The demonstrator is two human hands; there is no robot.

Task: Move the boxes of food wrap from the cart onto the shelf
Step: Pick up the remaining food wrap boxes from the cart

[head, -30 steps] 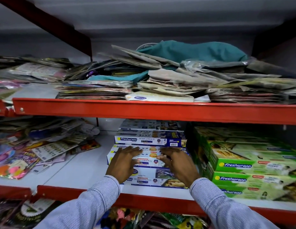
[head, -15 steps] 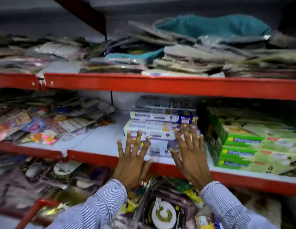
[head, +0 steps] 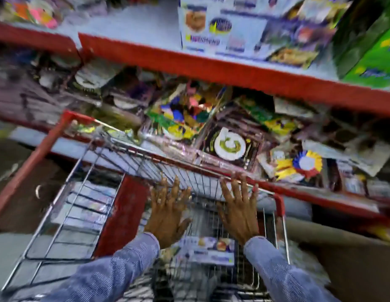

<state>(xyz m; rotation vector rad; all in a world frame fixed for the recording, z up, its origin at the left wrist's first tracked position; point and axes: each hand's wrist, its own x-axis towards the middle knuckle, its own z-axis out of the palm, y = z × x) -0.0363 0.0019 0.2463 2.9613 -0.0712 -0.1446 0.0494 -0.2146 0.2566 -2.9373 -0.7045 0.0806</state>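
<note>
The view is blurred. My left hand and my right hand hang over the wire cart, fingers spread, holding nothing. Below and between them a white-and-blue box of food wrap lies inside the cart's basket. More pale boxes show through the cart's left side. At the top, the stacked white-and-blue food wrap boxes sit on the red-edged shelf, with green food wrap boxes to their right.
The lower shelf behind the cart's front rim is packed with party decorations, among them a round white badge and a blue-yellow rosette. A red panel stands inside the cart. Grey floor lies at the left.
Both hands have left the stacked boxes on the shelf and dropped down over the cart. My view has swung from the shelf down to the cart basket.
</note>
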